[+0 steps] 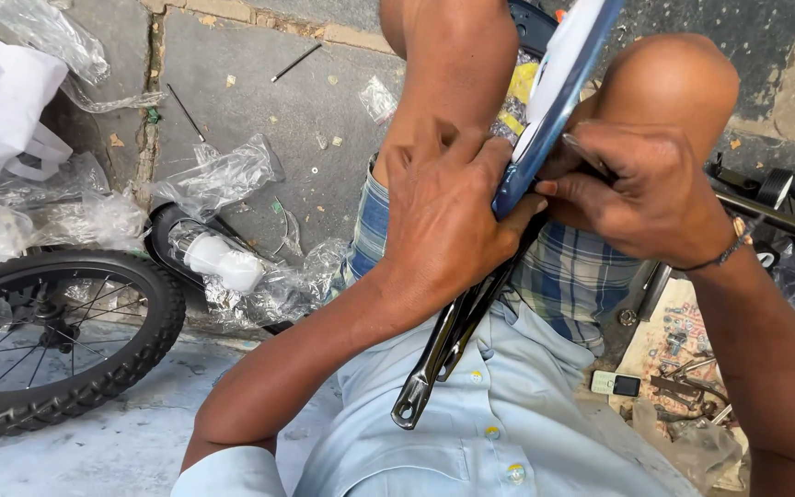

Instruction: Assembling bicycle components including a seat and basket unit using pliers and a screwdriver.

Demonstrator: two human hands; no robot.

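Left hand clamped around blue bicycle frame over lap; right hand pinching its edge. Likely slip risk: chrome fork blades swinging into shirt, pinching fingers.

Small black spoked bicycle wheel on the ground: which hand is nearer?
Left. The left hand grips the blue bicycle frame part on the side toward the small black spoked bicycle wheel; the right hand is beyond the frame.

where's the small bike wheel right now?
In the head view, the black spoked wheel lies flat on the ground at lower left, beside crumpled clear plastic wrapping, well left of the person's left hand.
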